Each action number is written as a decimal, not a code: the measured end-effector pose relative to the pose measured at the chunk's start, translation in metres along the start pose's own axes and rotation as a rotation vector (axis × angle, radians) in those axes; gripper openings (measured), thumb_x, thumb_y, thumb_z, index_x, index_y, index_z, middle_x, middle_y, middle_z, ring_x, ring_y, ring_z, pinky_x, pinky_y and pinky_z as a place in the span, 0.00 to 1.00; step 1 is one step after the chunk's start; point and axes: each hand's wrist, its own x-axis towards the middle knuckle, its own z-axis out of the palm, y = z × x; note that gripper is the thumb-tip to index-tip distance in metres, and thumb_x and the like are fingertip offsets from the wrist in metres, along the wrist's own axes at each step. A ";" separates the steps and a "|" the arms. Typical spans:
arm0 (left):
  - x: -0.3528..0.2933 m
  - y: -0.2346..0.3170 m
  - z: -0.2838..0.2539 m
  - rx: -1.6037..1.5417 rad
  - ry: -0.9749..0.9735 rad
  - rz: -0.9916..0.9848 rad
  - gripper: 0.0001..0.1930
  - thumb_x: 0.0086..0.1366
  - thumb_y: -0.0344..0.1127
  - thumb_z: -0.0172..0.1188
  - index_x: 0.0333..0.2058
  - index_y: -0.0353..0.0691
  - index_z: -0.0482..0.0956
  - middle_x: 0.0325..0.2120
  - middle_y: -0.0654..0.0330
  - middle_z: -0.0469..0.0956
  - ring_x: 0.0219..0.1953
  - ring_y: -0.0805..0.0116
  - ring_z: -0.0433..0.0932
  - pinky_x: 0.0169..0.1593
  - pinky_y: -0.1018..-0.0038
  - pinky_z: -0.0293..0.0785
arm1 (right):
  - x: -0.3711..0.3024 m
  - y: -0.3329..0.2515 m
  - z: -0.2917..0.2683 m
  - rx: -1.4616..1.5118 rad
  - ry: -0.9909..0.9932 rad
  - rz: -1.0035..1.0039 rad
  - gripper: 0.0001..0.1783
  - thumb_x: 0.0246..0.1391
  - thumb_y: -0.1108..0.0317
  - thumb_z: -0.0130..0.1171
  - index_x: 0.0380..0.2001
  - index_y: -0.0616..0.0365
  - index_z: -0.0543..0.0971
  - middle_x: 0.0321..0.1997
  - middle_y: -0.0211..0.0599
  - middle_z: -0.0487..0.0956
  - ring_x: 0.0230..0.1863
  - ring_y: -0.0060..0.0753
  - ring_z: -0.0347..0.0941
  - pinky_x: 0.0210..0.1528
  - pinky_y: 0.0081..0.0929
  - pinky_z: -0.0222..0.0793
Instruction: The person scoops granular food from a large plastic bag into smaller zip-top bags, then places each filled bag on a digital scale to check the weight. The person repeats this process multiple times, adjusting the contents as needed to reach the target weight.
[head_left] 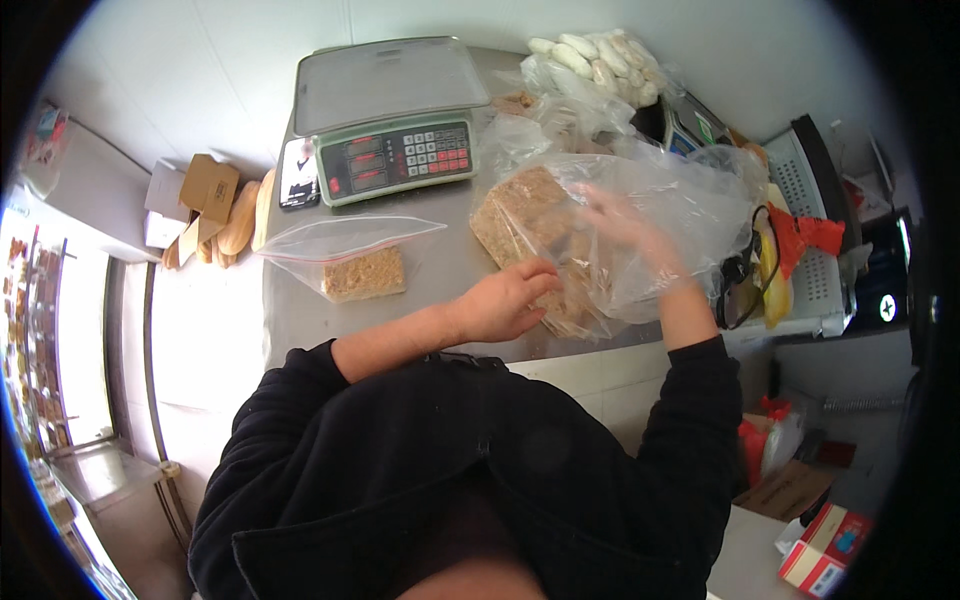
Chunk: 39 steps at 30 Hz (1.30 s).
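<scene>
A large clear plastic bag lies on the steel tabletop, its mouth spread toward the right. Inside it is a brown, crumbly-looking block, with more brown pieces toward the near side. My right hand is inside the bag, seen through the film, its fingers stretched toward the block's right side. At the bag's near left edge, my left hand has its fingers curled on the plastic. To the left, a zip bag with a red seal line holds a smaller block of the same look.
A digital scale with a wide grey plate stands at the back, a phone beside it. White pieces in a bag sit at the back right. A perforated tray, an orange-red bag and a dark cable border the right side.
</scene>
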 end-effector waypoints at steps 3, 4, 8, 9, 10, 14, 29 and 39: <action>-0.006 0.001 -0.003 -0.043 0.001 0.008 0.21 0.54 0.29 0.59 0.48 0.42 0.69 0.50 0.55 0.67 0.49 0.52 0.71 0.49 0.65 0.72 | 0.023 -0.014 -0.001 0.368 -0.160 0.280 0.30 0.54 0.52 0.56 0.55 0.59 0.68 0.48 0.39 0.75 0.50 0.32 0.69 0.54 0.30 0.62; -0.008 0.001 -0.004 -0.065 0.002 -0.008 0.21 0.55 0.29 0.59 0.49 0.43 0.69 0.50 0.55 0.67 0.48 0.53 0.72 0.48 0.65 0.73 | 0.027 -0.018 0.001 0.306 -0.168 0.376 0.32 0.54 0.49 0.55 0.57 0.57 0.67 0.48 0.42 0.74 0.52 0.35 0.68 0.55 0.31 0.61; -0.012 0.002 -0.012 -0.083 0.027 -0.082 0.18 0.56 0.29 0.58 0.47 0.43 0.70 0.47 0.56 0.70 0.45 0.53 0.74 0.46 0.65 0.73 | 0.019 -0.014 -0.014 0.152 -0.064 0.405 0.26 0.53 0.52 0.59 0.49 0.59 0.72 0.45 0.38 0.75 0.46 0.29 0.68 0.51 0.29 0.63; -0.012 0.002 -0.014 -0.088 0.047 -0.080 0.17 0.56 0.28 0.58 0.46 0.42 0.71 0.46 0.56 0.70 0.44 0.53 0.74 0.45 0.65 0.73 | 0.003 -0.009 -0.031 0.111 -0.049 0.367 0.25 0.52 0.54 0.60 0.46 0.60 0.74 0.45 0.36 0.75 0.45 0.27 0.69 0.49 0.29 0.65; -0.010 0.003 -0.016 -0.094 0.063 -0.076 0.16 0.56 0.28 0.58 0.45 0.42 0.72 0.45 0.56 0.71 0.44 0.54 0.74 0.45 0.65 0.73 | -0.006 -0.005 -0.048 0.100 -0.051 0.324 0.22 0.52 0.56 0.60 0.45 0.60 0.75 0.43 0.35 0.76 0.43 0.27 0.70 0.47 0.29 0.66; 0.005 0.014 -0.022 -0.081 0.165 0.126 0.11 0.56 0.30 0.58 0.40 0.41 0.74 0.37 0.56 0.74 0.37 0.53 0.75 0.39 0.64 0.74 | -0.090 -0.008 -0.100 0.253 0.529 0.280 0.15 0.57 0.59 0.55 0.41 0.59 0.75 0.36 0.31 0.74 0.36 0.20 0.68 0.37 0.20 0.65; 0.098 0.106 0.033 -0.017 0.155 0.302 0.23 0.55 0.39 0.55 0.47 0.32 0.63 0.22 0.52 0.76 0.23 0.49 0.76 0.26 0.58 0.71 | -0.160 -0.188 0.005 0.505 1.288 -0.160 0.22 0.64 0.53 0.29 0.42 0.64 0.62 0.61 0.64 0.60 0.58 0.58 0.62 0.61 0.47 0.57; 0.084 0.107 0.016 -0.042 0.258 0.207 0.12 0.52 0.35 0.57 0.34 0.35 0.71 0.20 0.51 0.77 0.23 0.50 0.77 0.25 0.59 0.72 | -0.168 -0.198 0.016 0.432 1.241 -0.236 0.21 0.64 0.57 0.32 0.42 0.66 0.64 0.58 0.61 0.64 0.57 0.52 0.65 0.56 0.42 0.64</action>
